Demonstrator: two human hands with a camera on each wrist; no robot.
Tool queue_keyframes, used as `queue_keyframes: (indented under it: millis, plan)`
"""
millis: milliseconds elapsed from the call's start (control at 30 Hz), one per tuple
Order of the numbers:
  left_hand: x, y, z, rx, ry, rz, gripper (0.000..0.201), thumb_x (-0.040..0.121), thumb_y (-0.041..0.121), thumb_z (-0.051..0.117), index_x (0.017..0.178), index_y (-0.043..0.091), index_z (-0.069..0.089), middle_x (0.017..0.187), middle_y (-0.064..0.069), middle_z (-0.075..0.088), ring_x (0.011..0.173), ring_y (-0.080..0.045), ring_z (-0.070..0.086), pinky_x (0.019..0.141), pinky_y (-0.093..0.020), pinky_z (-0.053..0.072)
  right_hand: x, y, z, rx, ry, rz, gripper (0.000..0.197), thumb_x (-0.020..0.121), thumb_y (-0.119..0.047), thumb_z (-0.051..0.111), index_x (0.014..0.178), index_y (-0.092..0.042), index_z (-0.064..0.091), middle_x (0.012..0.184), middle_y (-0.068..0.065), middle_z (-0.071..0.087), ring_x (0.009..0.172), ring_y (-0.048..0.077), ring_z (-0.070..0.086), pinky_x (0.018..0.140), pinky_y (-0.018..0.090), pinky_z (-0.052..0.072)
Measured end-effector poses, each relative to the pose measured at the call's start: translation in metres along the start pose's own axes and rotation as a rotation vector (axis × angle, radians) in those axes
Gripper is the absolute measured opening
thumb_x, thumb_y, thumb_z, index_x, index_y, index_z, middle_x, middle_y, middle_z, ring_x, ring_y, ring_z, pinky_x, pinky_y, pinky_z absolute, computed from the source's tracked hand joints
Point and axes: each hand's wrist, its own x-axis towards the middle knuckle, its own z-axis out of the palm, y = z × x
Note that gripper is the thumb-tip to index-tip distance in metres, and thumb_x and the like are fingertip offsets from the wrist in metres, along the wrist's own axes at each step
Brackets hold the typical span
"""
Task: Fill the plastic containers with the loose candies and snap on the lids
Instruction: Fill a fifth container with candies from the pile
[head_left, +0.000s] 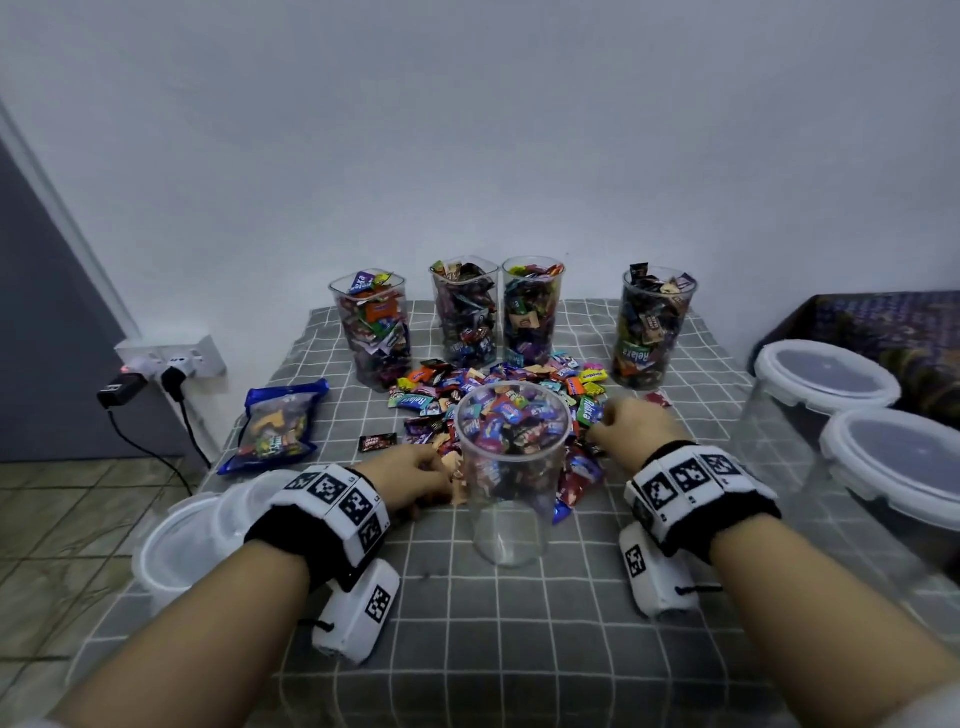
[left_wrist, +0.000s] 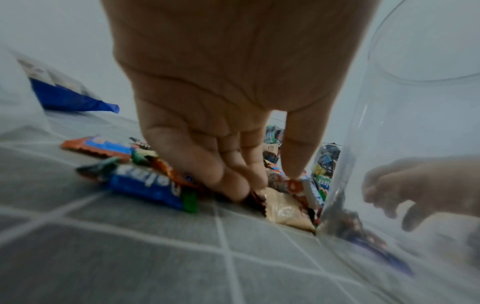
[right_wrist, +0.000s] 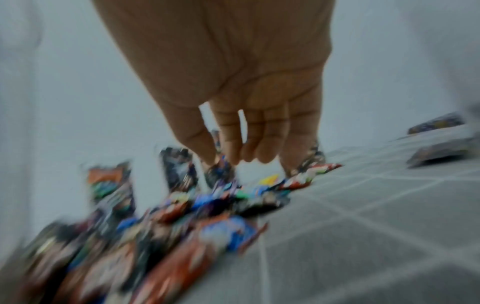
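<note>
Flanking the empty container (head_left: 511, 488), both hands reach into loose candies (head_left: 519, 384).

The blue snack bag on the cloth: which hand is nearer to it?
Left. The left hand is just right of the blue snack bag; the right hand is beyond the clear container.

Candy pile (right_wrist: 182, 216) — motion-blurred, wrappers unreadable
</note>
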Motion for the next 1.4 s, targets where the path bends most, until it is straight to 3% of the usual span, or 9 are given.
queue_keyframes:
  millis: [133,467,700,867,1033,1133,1233,1333,1400]
  plan:
    - [0.009,-0.001,-0.006,-0.012,0.206,0.023,0.017,0.088,0.027,0.06,0.074,0.021,0.053,0.077,-0.002,0.061,0.072,-0.024,0.061,0.067,-0.033,0.049,0.003,0.03,-0.011,0.009,0.084,0.221,0.053,0.089,-0.04,0.055,0.126,-0.003,0.047,0.127,0.02,0.051,0.117,0.033,0.05,0.092,0.036,0.042]
    - [0.019,0.002,-0.009,0.09,0.391,-0.002,0.021,0.087,0.04,0.06,0.09,0.02,0.055,0.095,-0.001,0.064,0.088,-0.02,0.059,0.074,-0.031,0.046,0.019,0.028,0.017,0.115,-0.158,0.344,0.066,0.085,-0.039,0.062,0.136,-0.002,0.041,0.138,0.023,0.042,0.127,0.037,0.042,0.103,0.04,0.037]
    - [0.033,0.0,-0.012,0.199,0.259,-0.135,0.069,0.085,0.056,0.056,0.139,0.018,0.038,0.137,-0.007,0.051,0.119,-0.028,0.052,0.097,-0.034,0.044,0.013,0.016,0.01,0.068,-0.187,0.276,0.05,0.088,-0.035,0.061,0.124,-0.003,0.048,0.125,0.016,0.056,0.105,0.028,0.055,0.079,0.027,0.041]
    - [0.06,0.001,-0.005,-0.01,0.149,-0.003,0.115,0.04,0.076,0.067,0.139,0.025,0.038,0.134,-0.005,0.054,0.117,-0.025,0.055,0.101,-0.041,0.044,0.017,0.006,0.004,0.279,-0.235,0.077,0.052,0.085,-0.023,0.065,0.131,-0.005,0.046,0.128,0.016,0.054,0.115,0.031,0.052,0.098,0.037,0.043]
    - [0.052,0.012,-0.013,-0.094,0.205,0.052,0.087,0.072,0.041,0.077,0.143,0.017,0.032,0.138,-0.004,0.045,0.123,-0.027,0.048,0.104,-0.042,0.04,0.028,-0.001,-0.002,0.288,-0.066,-0.019,0.051,0.089,-0.024,0.059,0.136,-0.009,0.046,0.133,0.017,0.053,0.119,0.03,0.051,0.099,0.036,0.041]
    - [0.055,0.016,-0.014,0.087,0.125,0.04,0.122,0.051,0.066,0.076,0.149,0.03,0.014,0.155,-0.006,0.021,0.138,-0.033,0.029,0.111,-0.05,0.03,0.034,-0.006,-0.001,0.154,-0.168,-0.065,0.076,0.086,-0.039,0.063,0.147,-0.015,0.026,0.148,0.013,0.037,0.131,0.029,0.041,0.106,0.035,0.035]
    - [0.062,0.018,-0.009,0.318,0.046,0.01,0.1,0.073,0.062,0.067,0.149,0.038,0.007,0.159,-0.01,-0.003,0.142,-0.042,0.012,0.113,-0.052,0.023,0.038,-0.016,0.01,-0.035,-0.333,-0.12,0.104,0.075,-0.062,0.065,0.152,-0.024,0.005,0.158,0.009,0.012,0.142,0.029,0.022,0.113,0.04,0.027]
    - [0.057,0.026,-0.006,0.41,0.063,0.066,0.079,0.084,0.05,0.062,0.148,0.038,0.016,0.157,-0.016,-0.001,0.141,-0.04,0.019,0.111,-0.047,0.029,0.056,-0.017,0.033,-0.184,-0.382,-0.198,0.138,0.033,-0.098,0.045,0.15,-0.035,0.008,0.159,0.005,0.007,0.145,0.031,0.01,0.115,0.05,0.022]
    - [0.057,0.029,-0.004,0.469,0.068,0.11,0.064,0.091,0.044,0.056,0.147,0.032,0.026,0.156,-0.013,0.014,0.139,-0.034,0.026,0.11,-0.044,0.031,0.06,-0.015,0.037,-0.243,-0.421,-0.214,0.117,0.048,-0.092,0.048,0.148,-0.04,0.016,0.158,0.003,0.014,0.144,0.03,0.013,0.113,0.05,0.026]
